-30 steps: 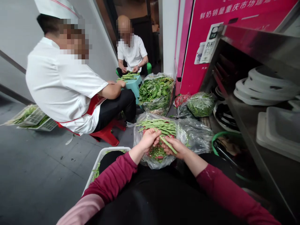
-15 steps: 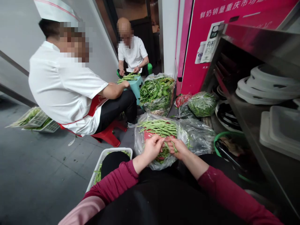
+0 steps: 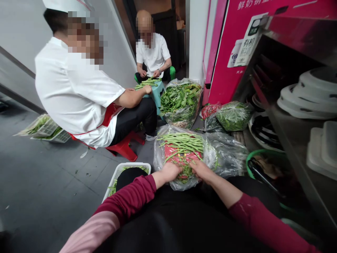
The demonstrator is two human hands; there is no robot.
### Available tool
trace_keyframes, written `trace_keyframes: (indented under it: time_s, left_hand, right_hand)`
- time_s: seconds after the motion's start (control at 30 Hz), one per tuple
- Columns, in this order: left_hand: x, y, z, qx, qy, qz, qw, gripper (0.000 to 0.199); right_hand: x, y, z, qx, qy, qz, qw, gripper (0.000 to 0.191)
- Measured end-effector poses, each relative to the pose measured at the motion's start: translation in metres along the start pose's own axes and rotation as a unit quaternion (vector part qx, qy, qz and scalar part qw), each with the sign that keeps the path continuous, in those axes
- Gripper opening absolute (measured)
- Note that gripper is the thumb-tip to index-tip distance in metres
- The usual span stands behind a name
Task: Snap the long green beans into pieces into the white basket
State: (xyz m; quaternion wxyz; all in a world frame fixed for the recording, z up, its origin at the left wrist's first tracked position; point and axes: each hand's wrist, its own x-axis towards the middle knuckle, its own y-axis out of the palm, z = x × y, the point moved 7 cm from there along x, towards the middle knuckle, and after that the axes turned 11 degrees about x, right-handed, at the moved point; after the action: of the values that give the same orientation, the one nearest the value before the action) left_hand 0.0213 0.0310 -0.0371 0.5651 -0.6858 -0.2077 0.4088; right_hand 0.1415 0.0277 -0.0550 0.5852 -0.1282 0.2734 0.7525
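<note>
Long green beans (image 3: pixel 184 140) lie across a red package (image 3: pixel 171 153) on an open clear plastic bag (image 3: pixel 159 151) in front of me. Over the near part of the bag is my left hand (image 3: pixel 171 172), its fingers curled and pointing inward. My right hand (image 3: pixel 201 170) faces it from the other side, thumb and fingers drawn together. Whatever either hand holds is too small or hidden. Short green pieces (image 3: pixel 186 172) show below and between the two hands.
A white basket (image 3: pixel 112 181) with green pieces stands by my left knee. Two people in white (image 3: pixel 76 88) (image 3: pixel 152 52) sit ahead, with beans on a blue stool (image 3: pixel 157 93). Bagged leafy greens (image 3: pixel 181 98) stand beyond. At right are a metal shelf (image 3: pixel 292 140) and a green-rimmed tub (image 3: pixel 249 161).
My hands have moved down and slightly apart from where they met. The green bean in my right hand no longer shows clearly. The view has shifted slightly.
</note>
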Motion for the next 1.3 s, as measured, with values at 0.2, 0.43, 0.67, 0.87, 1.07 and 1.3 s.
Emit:
trace_keyframes:
  time_s: [0.2,0.43,0.67,0.87,1.07,1.3]
  left_hand:
    - [0.023,0.015,0.068,-0.052,-0.230,0.005,0.972,0.039]
    - [0.011,-0.022,0.059,-0.039,-0.244,-0.027,0.969,0.031]
    - [-0.002,-0.065,0.024,-0.260,-0.131,-0.103,0.951,0.019]
    - [-0.005,-0.046,0.025,-0.596,-0.118,-0.047,0.793,0.045]
    - [-0.002,-0.027,-0.017,-0.638,-0.102,-0.030,0.763,0.040]
    - [-0.006,-0.031,-0.025,-0.649,-0.126,-0.039,0.749,0.031]
  right_hand:
    - [0.017,-0.026,0.019,0.135,-0.046,-0.048,0.989,0.031]
    - [0.015,-0.007,0.047,-0.216,-0.281,-0.080,0.932,0.019]
    - [0.019,0.020,0.043,-0.463,-0.313,-0.059,0.827,0.037]
    - [0.016,-0.001,0.051,-0.107,-0.221,-0.037,0.969,0.027]
    - [0.005,0.004,0.040,0.191,-0.138,0.028,0.971,0.041]
    - [0.001,-0.006,0.044,0.249,-0.142,0.001,0.958,0.039]
